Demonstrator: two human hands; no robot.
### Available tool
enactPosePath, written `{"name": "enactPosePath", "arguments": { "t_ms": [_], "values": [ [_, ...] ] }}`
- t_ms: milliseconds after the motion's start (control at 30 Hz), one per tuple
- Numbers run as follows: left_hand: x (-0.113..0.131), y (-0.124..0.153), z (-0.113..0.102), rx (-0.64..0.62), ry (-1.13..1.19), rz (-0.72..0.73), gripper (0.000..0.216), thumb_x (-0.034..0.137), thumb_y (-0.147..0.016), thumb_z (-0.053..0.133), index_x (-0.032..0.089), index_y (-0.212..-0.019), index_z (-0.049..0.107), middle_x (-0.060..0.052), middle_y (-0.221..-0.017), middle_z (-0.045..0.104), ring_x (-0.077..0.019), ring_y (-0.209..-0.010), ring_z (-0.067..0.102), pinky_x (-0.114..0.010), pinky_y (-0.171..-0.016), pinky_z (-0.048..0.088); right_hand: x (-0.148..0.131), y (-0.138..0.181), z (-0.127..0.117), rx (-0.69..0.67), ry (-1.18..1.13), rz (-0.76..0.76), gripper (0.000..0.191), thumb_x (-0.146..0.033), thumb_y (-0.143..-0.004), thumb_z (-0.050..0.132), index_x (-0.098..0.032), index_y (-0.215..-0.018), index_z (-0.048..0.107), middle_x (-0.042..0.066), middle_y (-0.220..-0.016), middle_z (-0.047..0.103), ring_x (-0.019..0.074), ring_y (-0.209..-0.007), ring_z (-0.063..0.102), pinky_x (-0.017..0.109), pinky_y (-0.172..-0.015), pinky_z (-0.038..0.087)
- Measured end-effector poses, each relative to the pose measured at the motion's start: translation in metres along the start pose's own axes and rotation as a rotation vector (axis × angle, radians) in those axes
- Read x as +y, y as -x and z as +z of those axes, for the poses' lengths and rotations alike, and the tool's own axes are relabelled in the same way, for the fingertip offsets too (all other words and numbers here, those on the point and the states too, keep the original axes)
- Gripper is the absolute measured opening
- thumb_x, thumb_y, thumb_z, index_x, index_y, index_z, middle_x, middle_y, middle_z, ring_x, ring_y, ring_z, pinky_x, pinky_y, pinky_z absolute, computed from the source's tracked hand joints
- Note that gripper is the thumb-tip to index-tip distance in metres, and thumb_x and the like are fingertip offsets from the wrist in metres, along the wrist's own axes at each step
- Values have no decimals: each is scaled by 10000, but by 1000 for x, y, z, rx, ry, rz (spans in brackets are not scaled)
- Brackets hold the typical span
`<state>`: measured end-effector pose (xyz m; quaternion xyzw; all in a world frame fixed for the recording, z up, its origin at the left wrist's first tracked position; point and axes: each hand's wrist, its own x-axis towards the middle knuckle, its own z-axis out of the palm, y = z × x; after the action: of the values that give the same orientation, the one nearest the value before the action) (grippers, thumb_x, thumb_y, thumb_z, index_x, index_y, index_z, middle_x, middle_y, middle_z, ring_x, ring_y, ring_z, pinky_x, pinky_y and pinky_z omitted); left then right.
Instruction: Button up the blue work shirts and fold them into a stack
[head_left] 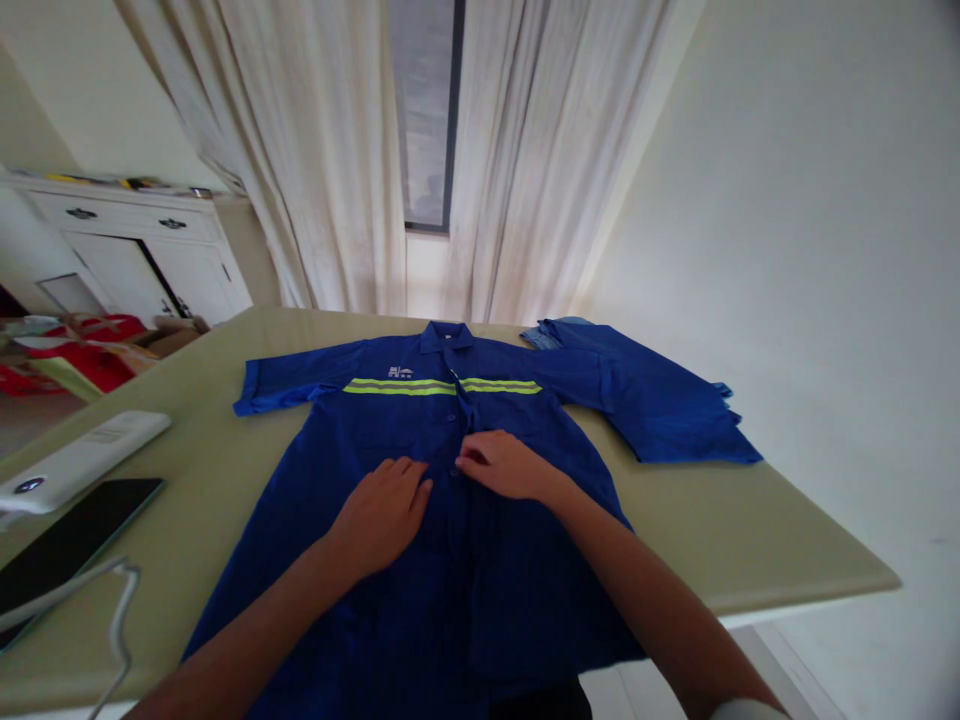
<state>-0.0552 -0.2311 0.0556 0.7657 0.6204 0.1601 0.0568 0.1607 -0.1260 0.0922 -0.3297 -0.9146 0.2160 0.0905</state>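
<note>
A blue short-sleeved work shirt (390,430) lies face up on the table, collar away from me, with a yellow-green reflective stripe (405,387) across the chest. Its lower part hangs over the near edge. My left hand (386,510) rests palm down on the shirt left of the button placket, fingers stretched out and lightly bent. At the placket, my right hand (502,463) has thumb and forefinger brought together on the edge of the front; what lies between the fingertips is hard to see. A button shows just beside them.
Folded blue garments (667,400) lie at the right, partly under the shirt's sleeve. On the left of the table (195,480) are a white device (90,460), a dark phone (75,545) and a white cable (120,620). Curtains (322,150) and a white cabinet (142,250) stand behind.
</note>
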Motion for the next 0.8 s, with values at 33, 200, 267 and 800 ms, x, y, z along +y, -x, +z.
{"name": "enactPosePath", "arguments": {
  "t_ms": [33, 200, 267, 800],
  "values": [
    [3, -23, 3, -19, 44, 4, 402, 322, -1040, 350, 181, -1166, 705, -150, -1135, 743, -281, -1059, 687, -457, -992, 510, 6, -13, 0, 75, 38, 65, 201, -329, -999, 572, -188, -965, 711, 58, -922, 735, 186, -842, 656, 277, -741, 406],
    [-1, -127, 24, 4, 198, -118, 321, 163, -974, 397, 180, -1005, 716, -136, -1055, 757, -259, -1007, 706, -403, -946, 519, 24, -65, 3, 166, 151, 470, 465, -573, -1023, 471, -178, -985, 713, 172, -1061, 740, 299, -992, 692, 361, -808, 463],
    [-10, -155, 32, 73, 205, -134, 306, 113, -929, 429, 176, -1035, 709, -143, -1125, 740, -260, -1120, 673, -407, -1022, 487, 27, -78, 3, 195, 175, 536, 484, -606, -1004, 476, -177, -1000, 700, 195, -1067, 733, 331, -1010, 693, 387, -814, 476],
    [-50, -176, 52, 49, 323, -95, 188, 344, -913, 541, 208, -860, 659, -53, -871, 723, -218, -820, 666, -334, -767, 490, 105, -86, 33, 433, -751, 232, 331, -318, -768, 649, -169, -1042, 759, -17, -757, 619, 123, -656, 511, 244, -637, 397]
  ]
}}
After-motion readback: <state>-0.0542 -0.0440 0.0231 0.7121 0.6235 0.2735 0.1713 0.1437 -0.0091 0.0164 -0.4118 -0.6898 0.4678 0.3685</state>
